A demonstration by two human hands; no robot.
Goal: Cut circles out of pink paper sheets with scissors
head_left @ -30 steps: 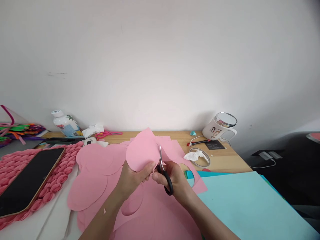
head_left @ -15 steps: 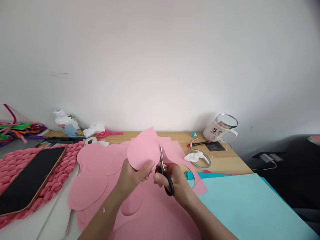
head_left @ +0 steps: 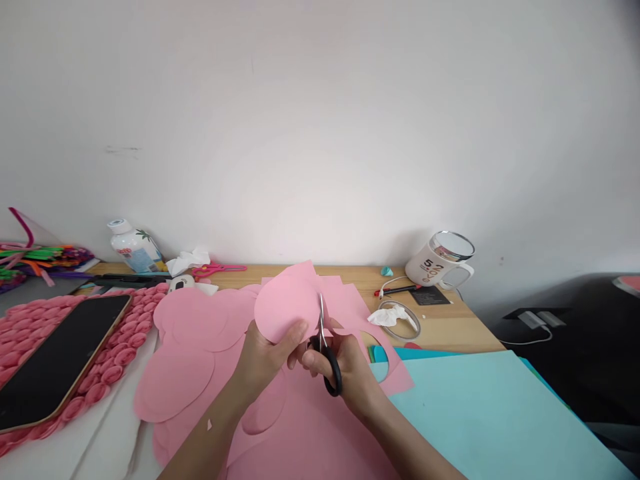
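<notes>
My left hand [head_left: 265, 360] pinches the lower edge of a rounded pink paper piece [head_left: 285, 307], holding it upright above the table. My right hand [head_left: 345, 370] grips black-handled scissors [head_left: 327, 353], fingers through the loops. The blades point up along the right edge of the pink piece and look nearly closed. Under both hands lie several cut pink paper circles [head_left: 195, 320] and a large pink sheet [head_left: 310, 433] with round holes in it.
A light blue sheet [head_left: 480, 413] lies at the right. A black tablet [head_left: 55, 360] rests on a pink woven mat [head_left: 125, 353] at the left. At the back of the wooden table [head_left: 450, 327] stand a white bottle [head_left: 133, 247], pink scissors [head_left: 217, 269], a white mug [head_left: 440, 260], a tissue in a ring [head_left: 397, 315] and coloured pipe cleaners [head_left: 40, 257].
My right hand and the scissors have shifted slightly left and closer to my left hand, and the blades have closed further along the edge of the pink piece.
</notes>
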